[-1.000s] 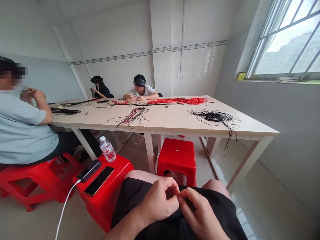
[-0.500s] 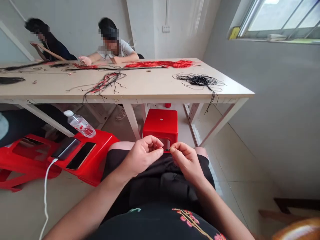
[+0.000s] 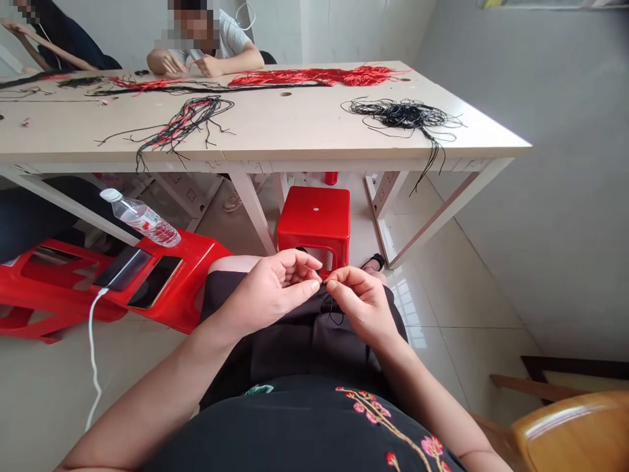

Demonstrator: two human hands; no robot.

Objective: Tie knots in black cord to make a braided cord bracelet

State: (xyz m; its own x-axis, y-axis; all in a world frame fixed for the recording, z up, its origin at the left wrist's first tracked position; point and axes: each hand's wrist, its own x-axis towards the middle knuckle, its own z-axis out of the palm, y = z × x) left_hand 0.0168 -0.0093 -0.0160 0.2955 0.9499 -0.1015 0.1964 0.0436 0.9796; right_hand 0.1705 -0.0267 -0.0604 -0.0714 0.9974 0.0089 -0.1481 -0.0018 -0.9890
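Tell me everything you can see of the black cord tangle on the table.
The tangle of thin black cords lies towards the right end of the pale laminate table. It is dense at its centre, with loose, wiry loops spreading outward. A bunch of strands runs from it over the table's near edge and hangs down at a slant. Only the tabletop touches it; no hand is on it.

**No legible markings in view**
The label on the water bottle is too small and blurred to read; the dark screens of the two phones show no readable text.
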